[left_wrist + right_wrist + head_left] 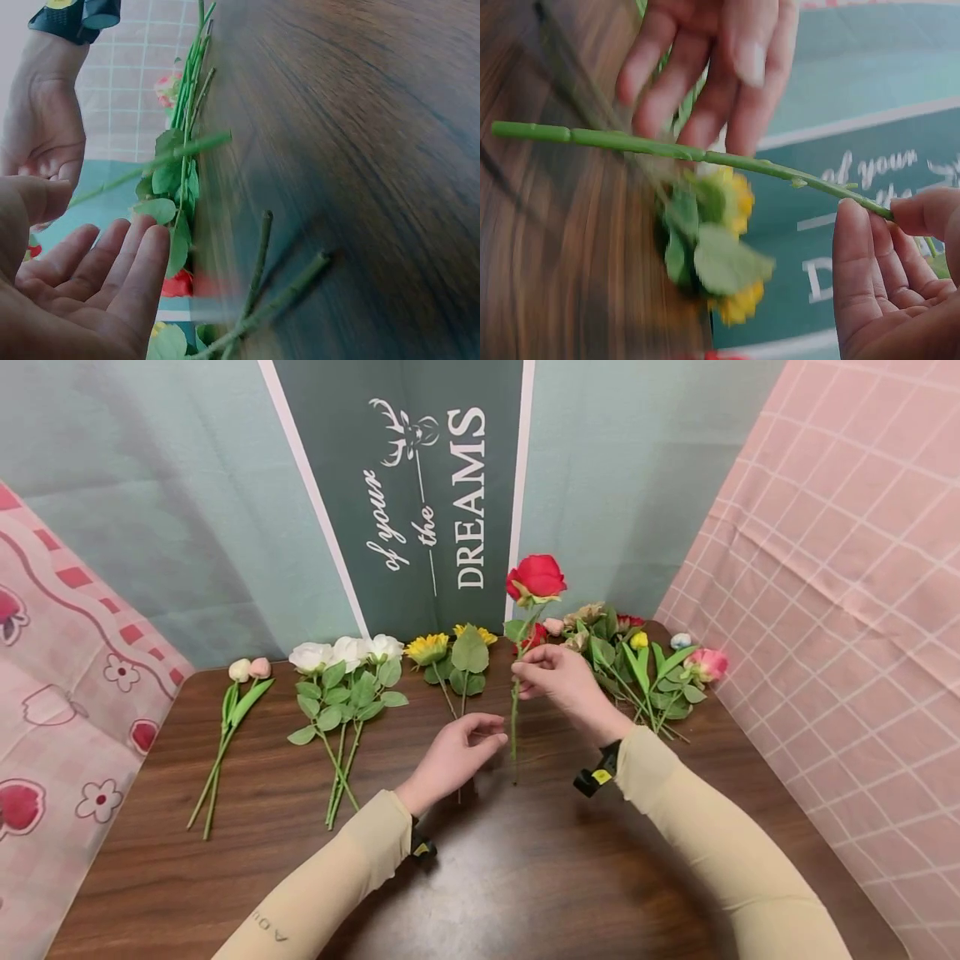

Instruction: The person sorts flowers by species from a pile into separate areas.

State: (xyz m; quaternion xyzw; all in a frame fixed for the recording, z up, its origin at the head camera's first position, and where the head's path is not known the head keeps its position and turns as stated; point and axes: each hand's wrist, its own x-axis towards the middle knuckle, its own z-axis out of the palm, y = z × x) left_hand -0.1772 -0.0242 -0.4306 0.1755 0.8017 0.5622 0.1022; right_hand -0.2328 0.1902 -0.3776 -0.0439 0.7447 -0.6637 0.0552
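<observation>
My right hand (564,683) pinches the green stem of a red rose (537,578) between thumb and fingertips, and the flower stands upright above the table. In the right wrist view the bare lower stem (637,142) runs out from that pinch. My left hand (456,755) is beside the lower stem, its fingers loosely extended with nothing in them. Behind my left hand lie yellow sunflowers (427,649) with broad green leaves. Another red rose (534,637) lies behind my right hand, partly hidden by it.
On the wooden table (480,893), pink and cream tulips (250,670) lie far left, white roses (349,653) beside them. A mixed pile of flowers (652,672) lies at the back right. Cloth hangs behind, with a pink checked cloth (847,568) on the right.
</observation>
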